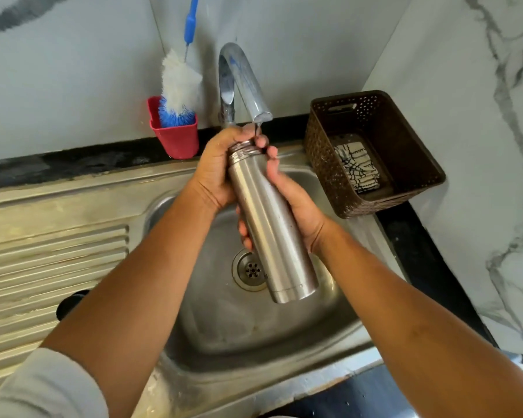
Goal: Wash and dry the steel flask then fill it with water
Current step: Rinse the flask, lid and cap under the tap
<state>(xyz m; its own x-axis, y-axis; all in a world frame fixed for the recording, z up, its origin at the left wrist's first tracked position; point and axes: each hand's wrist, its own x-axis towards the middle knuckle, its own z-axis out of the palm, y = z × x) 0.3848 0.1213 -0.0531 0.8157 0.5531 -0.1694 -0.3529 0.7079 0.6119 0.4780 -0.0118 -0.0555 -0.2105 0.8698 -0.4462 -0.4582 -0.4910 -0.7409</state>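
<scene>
Steel flask (272, 224): uncapped, tilted, held in the air above the sink (254, 336) bowl, threaded mouth up just under the spout, base out over the drain (251, 268).

At the sink's left side, ribbed drainboard (52, 260), with a dark round thing (71, 306) at its near edge, too hidden to name. On the back ledge, red cup (178, 143) holding a bottle brush (178, 82), bristles down. Next along, tap (242, 79), running in a thin stream onto the flask's mouth. Left hand (215, 170) wrapped tight round the threaded neck. Right hand (299, 209) curled round the body lower down. At the sink's back right corner, brown basket (405, 137) with a folded cloth (357, 167) inside.

Judged as rinsing, early on; drying and filling not yet done. Risks: smooth wet steel sliding through wet palms and dropping into the bowl; stream striking knuckles or rim rather than the opening and spraying the ledge. Worth keeping both grips firm and the mouth centred under the stream.
</scene>
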